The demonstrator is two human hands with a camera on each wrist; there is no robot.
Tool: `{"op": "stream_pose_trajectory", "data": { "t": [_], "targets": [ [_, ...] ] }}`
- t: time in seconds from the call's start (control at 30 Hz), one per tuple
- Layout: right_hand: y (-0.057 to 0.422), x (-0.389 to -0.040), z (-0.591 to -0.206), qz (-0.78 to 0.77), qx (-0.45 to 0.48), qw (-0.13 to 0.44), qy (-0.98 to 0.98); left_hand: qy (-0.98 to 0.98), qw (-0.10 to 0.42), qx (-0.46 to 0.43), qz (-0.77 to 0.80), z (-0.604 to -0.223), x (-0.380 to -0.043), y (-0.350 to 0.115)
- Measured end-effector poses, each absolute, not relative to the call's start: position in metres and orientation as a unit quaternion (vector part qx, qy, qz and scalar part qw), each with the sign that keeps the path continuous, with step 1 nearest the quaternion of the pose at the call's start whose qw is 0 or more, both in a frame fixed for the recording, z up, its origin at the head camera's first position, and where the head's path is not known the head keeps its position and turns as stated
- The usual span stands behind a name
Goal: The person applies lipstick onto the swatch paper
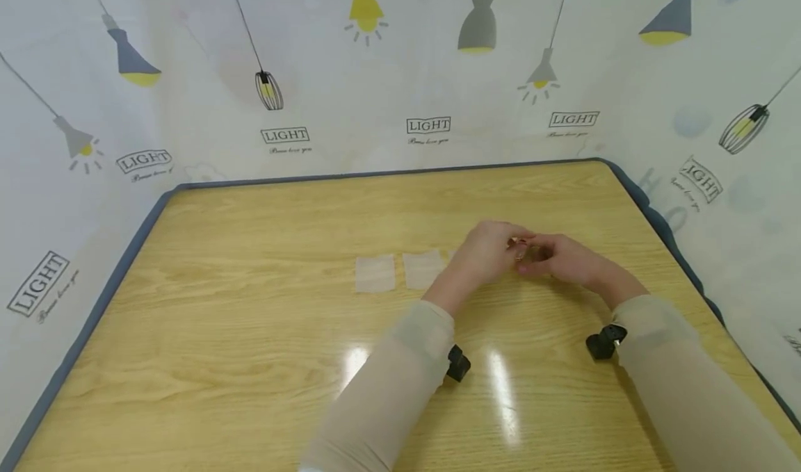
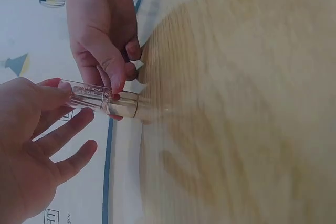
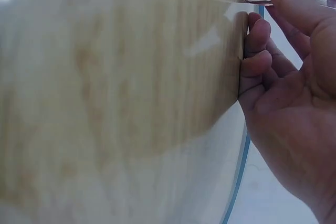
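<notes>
A small lipstick tube, with a clear printed cap and a shiny pale-gold base, is held between the two hands above the right part of the table. In the left wrist view, the thumb and a finger of my left hand pinch its clear end, while the other fingers spread away. My right hand pinches the tube near its base from the opposite side. Seen from the head, the left hand and right hand meet at the tube and mostly hide it. The right wrist view shows the right hand with lower fingers curled.
Two pale translucent squares lie side by side on the wooden table, left of the hands. The edge of another pale square shows behind the left hand. Cloth printed with lamps surrounds the table's back and sides.
</notes>
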State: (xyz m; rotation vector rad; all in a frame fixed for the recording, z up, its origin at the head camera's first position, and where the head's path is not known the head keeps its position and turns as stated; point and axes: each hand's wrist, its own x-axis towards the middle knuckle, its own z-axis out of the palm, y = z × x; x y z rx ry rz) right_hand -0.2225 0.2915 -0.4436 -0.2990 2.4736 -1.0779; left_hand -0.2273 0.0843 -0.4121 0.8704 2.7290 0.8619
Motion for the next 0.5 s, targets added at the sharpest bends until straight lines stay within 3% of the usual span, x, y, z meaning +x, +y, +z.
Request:
{"op": "stream_pose_trajectory", "data": {
  "t": [0.27,0.5],
  "targets": [
    [0.292,-0.219,-0.443,-0.390,-0.113,0.195,0.892,0.904,0.067,0.193,0.376,-0.412,-0.206,0.094],
    [0.291,-0.217,-0.443,-0.387,-0.123,0.196,0.893,0.900,0.010,0.144,0.411,-0.422,-0.183,0.099]
  ]
}}
